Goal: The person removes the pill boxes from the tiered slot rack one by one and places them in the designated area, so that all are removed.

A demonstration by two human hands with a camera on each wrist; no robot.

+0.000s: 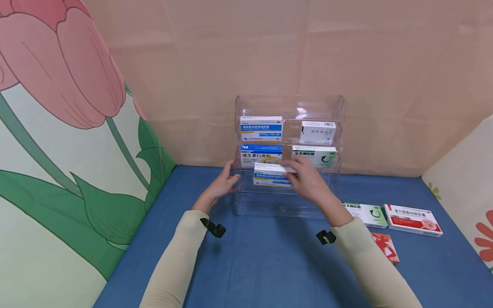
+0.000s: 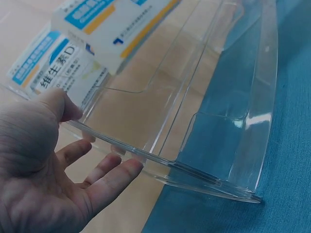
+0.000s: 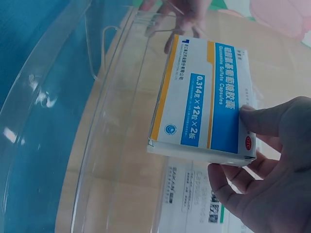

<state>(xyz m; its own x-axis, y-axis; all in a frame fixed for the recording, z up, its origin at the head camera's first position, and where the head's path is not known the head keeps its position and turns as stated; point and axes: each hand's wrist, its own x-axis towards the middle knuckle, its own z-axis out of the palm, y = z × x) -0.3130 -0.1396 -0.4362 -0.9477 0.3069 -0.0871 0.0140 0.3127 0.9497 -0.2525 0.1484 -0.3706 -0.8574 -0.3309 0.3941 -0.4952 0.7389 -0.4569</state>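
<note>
Clear rack (image 1: 265,201) standing upright. Left hand (image 1: 221,184) gripping rack's left side. Right hand (image 1: 308,180), closer to box, pinching its right end. Blue-and-white box (image 1: 269,176) extending left from fingertips, long axis running left-right, hovering before rack's tiers.

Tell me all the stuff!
Clear plastic tiered rack: one, transparent, centre
Tablecloth: one, blue, below
Held oblong cardboard box: one, blue-white, rack front
Shelved boxes: two, blue-white, rack left
Pale box: one, white, rack right
Arrow boxes: two, green-white, rack, tablecloth
Wide box: one, red-white, tablecloth
Other box: one, red, tablecloth
Backdrops: three, tan, floral, around
Sleeves: two, cream, foreground
Wrist devices: two, black, sleeves
Left hand: one, rack side
Right hand: one, held box
</note>
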